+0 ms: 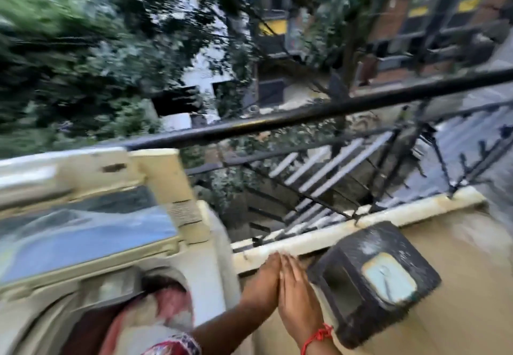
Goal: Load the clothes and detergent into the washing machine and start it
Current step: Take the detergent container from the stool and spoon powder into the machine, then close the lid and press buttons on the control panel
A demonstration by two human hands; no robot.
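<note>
My hands: left hand [263,285] and right hand [294,296] pressed flat palm to palm, fingers straight, holding nothing; a red thread bracelet [316,336] circles my right wrist.
Clothes [155,315]: at 7 o'clock, soft pink-and-white fabric bunched in the tub opening.
Washing machine [91,279]: top-loader at 8 o'clock, cream plastic, dulled; its raised lid [83,232] is a glossy bluish pane.
Dark box [374,285]: at 4 o'clock, boxy, dusty black, with a pale blue square patch, tilted against the tan wall [458,285].
Ledge [333,229]: cream, chipped masonry.
Railing [305,117]: black metal bar, thin balusters beneath.
Beyond: blurred green trees [83,63] at 11 o'clock.
</note>
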